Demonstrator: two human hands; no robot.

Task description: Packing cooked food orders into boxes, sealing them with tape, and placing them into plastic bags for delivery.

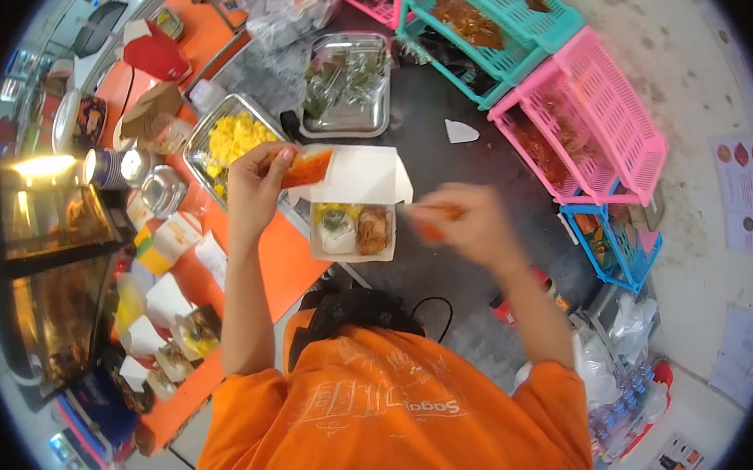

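Observation:
My left hand (261,180) pinches an orange-red sauce sachet (308,168) over the raised lid of a white cardboard food box (360,176). The box stands open in front of my body. Inside it lie a piece of brown fried food (374,229) and a white portion with green and yellow bits (336,229). To the right of the box is my right hand (471,225), smeared by motion, its fingers closed round a small orange-red thing (432,229) whose kind I cannot make out.
Behind the box are a steel tray of yellow food (239,136) and a steel tray of wrapped greens (348,120). Teal (504,59) and pink baskets (602,118) fill the right side. A white scrap (462,131) lies on the dark table. Boxes and cups crowd the orange counter (288,270) at left.

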